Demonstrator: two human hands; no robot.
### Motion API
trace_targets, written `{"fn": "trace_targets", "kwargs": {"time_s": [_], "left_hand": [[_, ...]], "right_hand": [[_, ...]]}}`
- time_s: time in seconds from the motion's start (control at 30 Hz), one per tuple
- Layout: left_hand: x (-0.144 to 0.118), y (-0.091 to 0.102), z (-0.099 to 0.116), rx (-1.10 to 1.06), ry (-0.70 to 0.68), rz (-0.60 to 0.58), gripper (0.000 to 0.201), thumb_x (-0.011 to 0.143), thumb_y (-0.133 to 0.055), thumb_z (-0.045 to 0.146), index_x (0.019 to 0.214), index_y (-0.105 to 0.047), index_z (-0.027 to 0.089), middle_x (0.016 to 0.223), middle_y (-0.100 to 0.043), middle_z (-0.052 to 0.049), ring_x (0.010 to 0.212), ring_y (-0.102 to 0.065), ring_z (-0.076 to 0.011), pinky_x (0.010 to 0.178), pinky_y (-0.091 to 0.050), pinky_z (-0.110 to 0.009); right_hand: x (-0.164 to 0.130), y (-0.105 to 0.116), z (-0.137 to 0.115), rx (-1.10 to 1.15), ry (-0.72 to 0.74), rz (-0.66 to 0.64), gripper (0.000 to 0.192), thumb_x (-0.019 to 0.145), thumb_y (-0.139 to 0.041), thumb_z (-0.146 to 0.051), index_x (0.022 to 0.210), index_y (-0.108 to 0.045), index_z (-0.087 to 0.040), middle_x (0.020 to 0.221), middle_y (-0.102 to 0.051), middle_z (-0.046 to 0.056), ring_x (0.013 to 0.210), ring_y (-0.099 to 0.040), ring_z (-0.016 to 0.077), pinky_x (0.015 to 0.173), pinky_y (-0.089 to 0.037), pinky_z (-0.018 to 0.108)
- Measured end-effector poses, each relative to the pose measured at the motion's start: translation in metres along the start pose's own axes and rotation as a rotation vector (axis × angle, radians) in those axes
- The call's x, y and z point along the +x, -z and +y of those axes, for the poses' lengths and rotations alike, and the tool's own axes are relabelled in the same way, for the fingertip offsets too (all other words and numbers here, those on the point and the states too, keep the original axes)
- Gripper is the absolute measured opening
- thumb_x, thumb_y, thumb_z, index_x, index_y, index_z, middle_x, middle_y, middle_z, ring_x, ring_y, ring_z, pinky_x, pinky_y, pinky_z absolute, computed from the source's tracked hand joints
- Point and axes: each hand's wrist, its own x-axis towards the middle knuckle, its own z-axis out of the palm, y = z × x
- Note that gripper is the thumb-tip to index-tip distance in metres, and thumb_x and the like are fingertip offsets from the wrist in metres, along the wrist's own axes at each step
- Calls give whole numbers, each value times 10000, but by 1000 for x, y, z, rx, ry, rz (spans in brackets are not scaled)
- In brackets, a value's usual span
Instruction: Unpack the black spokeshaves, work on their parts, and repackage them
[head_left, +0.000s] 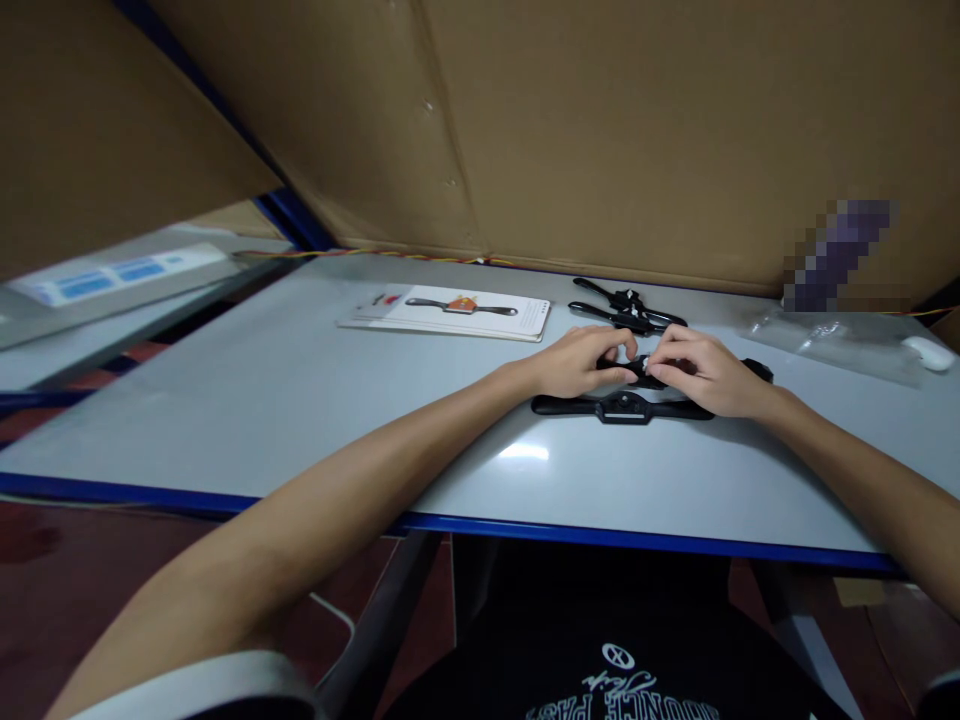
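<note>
My left hand is closed around the left side of a black spokeshave, thumb and fingers gripping near its middle. With thumb and fingertips, my right hand pinches a small light-coloured part at the centre of that tool; what this part is, I cannot make out. One dark handle end pokes out beyond my right hand, and much of the tool is covered by my fingers. Just nearer to me lies another black spokeshave, flat on the table. Two more, a front spokeshave and a rear spokeshave, rest close together behind my hands.
A flat package printed with a spokeshave picture lies left of my hands. At right are a clear plastic bag and a white rounded object. Cardboard walls the back, with thin wires along its base. The table edge is blue.
</note>
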Motion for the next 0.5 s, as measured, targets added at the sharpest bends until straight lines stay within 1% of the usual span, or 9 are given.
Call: {"fn": "trace_targets", "kwargs": {"time_s": [0.07,0.13,0.23,0.3,0.4,0.5], "left_hand": [[0,0,0,-1,-1,-2,318,937,-593,505,1024,-598,198,814,-551,3,746,-508,-180,754,-375,-301],[0,-1,-1,1,1,2,319,936,-595,508,1019,-595,200,813,-552,4,749,-508,-181,756,-372,-301],[0,-1,-2,4,8,6,316,938,-597,506,1017,-594,200,828,-562,0,754,-510,-180,754,-372,-300],[0,-2,-2,5,7,5,314,939,-601,501,1022,-598,199,828,-563,0,750,-508,-178,752,-372,-300],[0,-2,-3,7,-2,6,308,940,-606,496,1016,-603,198,815,-560,3,746,-511,-178,753,-374,-301],[0,-2,-3,13,-5,11,309,941,-607,497,1017,-609,198,824,-567,-2,757,-522,-182,760,-380,-304]], "right_hand": [[-1,1,1,6,13,-14,271,1024,-551,-351,1011,-791,-225,977,-623,68,802,-577,201,777,-433,373],[-1,0,2,-4,9,-14,290,1025,-535,-327,1126,-791,-234,983,-626,70,814,-582,207,776,-436,372],[0,0,4,-26,-11,6,322,1025,-510,-294,1204,-769,-229,953,-627,63,795,-570,202,739,-424,353],[1,0,5,-43,-21,29,309,1019,-499,-271,1162,-769,-220,934,-637,62,799,-569,204,735,-417,348],[2,0,4,-54,-38,67,253,1000,-498,-242,1019,-748,-208,911,-665,62,817,-583,212,757,-419,353],[3,0,3,-36,-64,74,166,954,-534,-228,922,-696,-208,870,-658,48,774,-579,198,720,-418,338]]}}
